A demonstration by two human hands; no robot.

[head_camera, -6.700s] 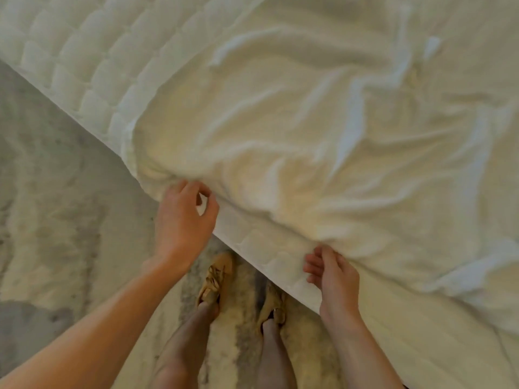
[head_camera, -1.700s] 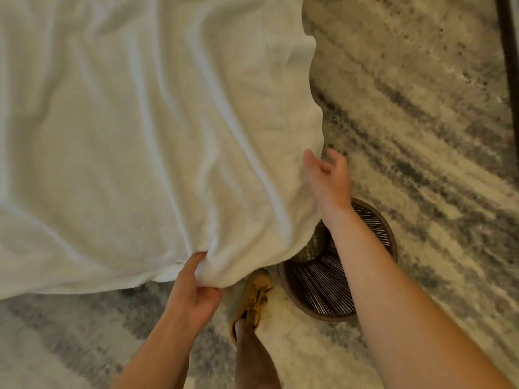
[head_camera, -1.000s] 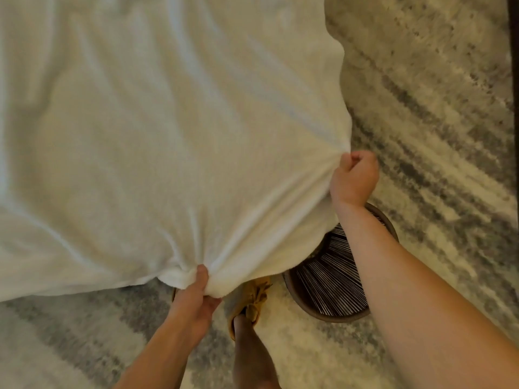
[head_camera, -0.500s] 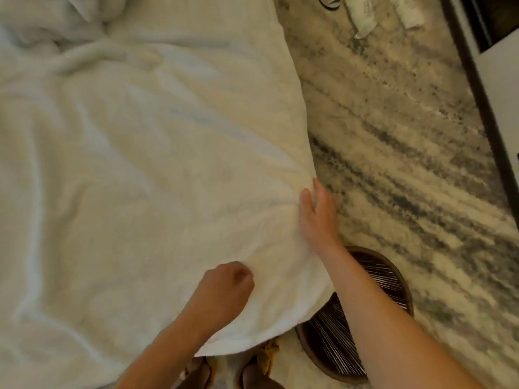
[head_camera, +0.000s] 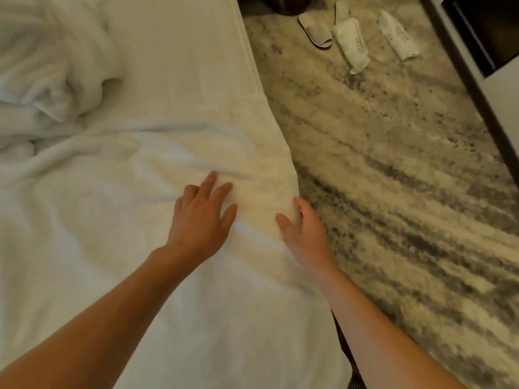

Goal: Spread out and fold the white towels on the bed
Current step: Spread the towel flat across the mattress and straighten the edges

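A large white towel point(head_camera: 118, 220) lies spread over the bed, with soft wrinkles toward its right edge. My left hand point(head_camera: 200, 217) lies flat on the towel with fingers spread. My right hand point(head_camera: 304, 231) rests open along the towel's right edge, thumb on the cloth and fingers over the side of the bed. More crumpled white towels point(head_camera: 47, 77) are bunched at the far left. Another flat white layer with a stitched border point(head_camera: 196, 66) lies beyond the spread towel.
To the right of the bed is a grey and cream patterned rug point(head_camera: 407, 192). A white slipper point(head_camera: 314, 35) and two wrapped white packets point(head_camera: 351, 43) lie on it at the top. Dark furniture point(head_camera: 483, 43) runs along the far right.
Both hands have let go of the towel's corner and edge and now lie flat on it. The view has lifted from the floor and the woven basket toward the bed's far end.
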